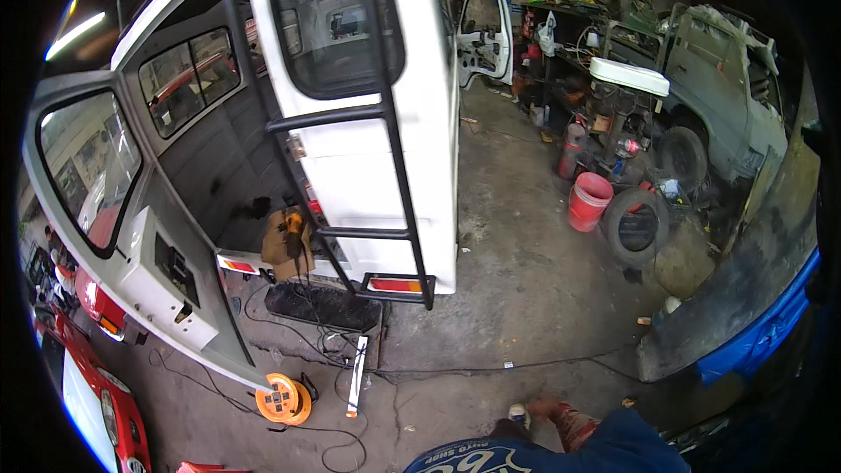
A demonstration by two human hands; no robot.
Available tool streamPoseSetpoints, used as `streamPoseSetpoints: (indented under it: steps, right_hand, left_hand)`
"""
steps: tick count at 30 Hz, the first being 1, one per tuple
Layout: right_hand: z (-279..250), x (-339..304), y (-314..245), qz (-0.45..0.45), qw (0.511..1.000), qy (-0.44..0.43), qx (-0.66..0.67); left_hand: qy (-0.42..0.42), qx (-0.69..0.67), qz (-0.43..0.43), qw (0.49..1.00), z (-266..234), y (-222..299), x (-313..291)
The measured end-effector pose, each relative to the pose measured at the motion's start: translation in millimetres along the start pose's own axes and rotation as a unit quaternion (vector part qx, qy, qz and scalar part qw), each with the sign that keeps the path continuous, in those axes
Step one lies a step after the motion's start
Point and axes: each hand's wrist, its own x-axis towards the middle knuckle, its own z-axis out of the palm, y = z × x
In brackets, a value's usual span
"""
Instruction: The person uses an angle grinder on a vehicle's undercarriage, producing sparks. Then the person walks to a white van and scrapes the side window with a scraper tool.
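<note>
Where van (343, 166) gapes, orange tool (294, 224) lies on brn sheet (275, 250).

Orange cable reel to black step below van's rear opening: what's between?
Concrete floor crossed by loose dark cables, between reel and step; head view.

1. The head camera, a wide fisheye, looks down from behind the van (350, 166), near enough that the van's top is cut off.
2. It faces the van's ladder (363, 233), taking in floor (526, 324) to the van's right.
3. Nearest it, behind the van, is a shirt (631, 447).
</note>
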Motion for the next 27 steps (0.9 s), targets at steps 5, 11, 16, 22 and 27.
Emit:
streamPoseSetpoints:
  steps: [5,11,16,22,27]
  right_hand:
    - [-74,9,17,-0.062,0.976,0.062,0.202]
    - [-212,-17,89,-0.089,0.964,0.05,0.247]
    - [-349,-11,95,-0.12,0.969,0.124,0.174]
    - [-462,14,-37,-0.333,0.915,0.113,0.196]
    - [-520,72,-169,-0.4,0.911,-0.013,0.102]
  left_hand:
    - [0.029,-0.041,-0.054,0.997,25,41,29]
    - [0.014,-0.185,-0.009,0.983,140,136,105]
    - [-0.165,-0.362,0.101,0.912,234,258,165]
    - [-0.08,-0.173,0.014,0.982,244,415,207]
    - [0.018,0.051,0.149,0.987,260,506,249]
